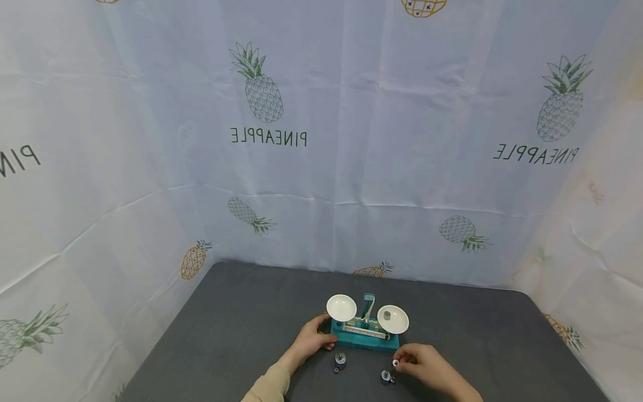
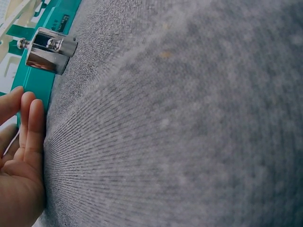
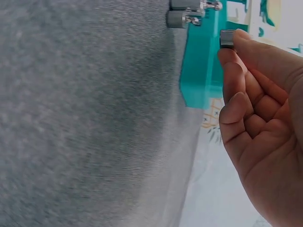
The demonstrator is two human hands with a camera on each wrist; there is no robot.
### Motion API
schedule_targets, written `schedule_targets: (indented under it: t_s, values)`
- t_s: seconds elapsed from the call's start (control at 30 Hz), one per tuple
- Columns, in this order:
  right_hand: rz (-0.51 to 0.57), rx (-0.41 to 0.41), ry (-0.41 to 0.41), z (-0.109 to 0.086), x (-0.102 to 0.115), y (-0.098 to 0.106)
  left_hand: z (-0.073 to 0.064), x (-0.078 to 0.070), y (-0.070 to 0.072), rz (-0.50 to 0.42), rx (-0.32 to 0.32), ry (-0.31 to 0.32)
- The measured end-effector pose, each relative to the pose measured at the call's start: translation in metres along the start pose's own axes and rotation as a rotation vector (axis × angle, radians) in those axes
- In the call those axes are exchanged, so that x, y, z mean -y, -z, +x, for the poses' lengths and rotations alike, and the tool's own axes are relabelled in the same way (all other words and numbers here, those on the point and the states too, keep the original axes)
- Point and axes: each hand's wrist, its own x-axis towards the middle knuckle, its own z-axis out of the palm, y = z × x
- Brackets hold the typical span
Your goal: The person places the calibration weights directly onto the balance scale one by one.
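Observation:
A teal balance scale point(image 1: 364, 340) with two white pans stands on the dark table. My left hand point(image 1: 310, 339) holds the left end of its base, with the thumb at the front. Between thumb and forefinger, my right hand point(image 1: 426, 365) pinches a small metal weight point(image 3: 227, 39) just in front of the base's right end. One metal weight point(image 1: 387, 315) lies in the right pan point(image 1: 398, 322); the left pan point(image 1: 341, 307) holds nothing visible. Before the scale are a larger weight point(image 1: 340, 360) with a tiny one beside it, and another weight group point(image 1: 385, 377) near my right hand.
The dark grey table point(image 1: 241, 312) extends around the scale on both sides. Behind it and at its sides hangs a pale curtain point(image 1: 326, 167) printed with pineapples.

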Motion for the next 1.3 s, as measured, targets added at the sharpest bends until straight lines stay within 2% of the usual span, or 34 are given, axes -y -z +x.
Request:
schedule_targets:
  t_s: [0.13,0.23,0.33,0.53,0.63,1.13,1.3]
  values:
    - [-0.011,-0.013,0.002,-0.001,0.005,0.004,-0.011,-0.018,0.000,-0.015,0.000,-0.005]
    - [-0.020,-0.026,-0.016,-0.001,0.009,0.008,-0.014,-0.023,0.000,-0.015,-0.002,-0.007]
    - [-0.018,-0.044,-0.026,-0.001,0.013,0.012,-0.011,-0.018,0.000,-0.010,-0.002,-0.006]
    - [-0.025,-0.074,-0.033,-0.002,0.018,0.019,0.003,0.006,0.000,-0.010,-0.007,0.000]
    - [-0.035,-0.112,-0.052,-0.002,0.019,0.024,0.006,0.010,0.000,-0.010,-0.006,0.000]
    - [-0.024,-0.247,-0.132,0.000,0.023,0.050,0.006,0.010,0.000,-0.011,-0.007,0.008]
    - [-0.074,-0.277,-0.115,0.006,0.020,0.053,-0.002,-0.003,0.000,-0.014,-0.009,0.001]
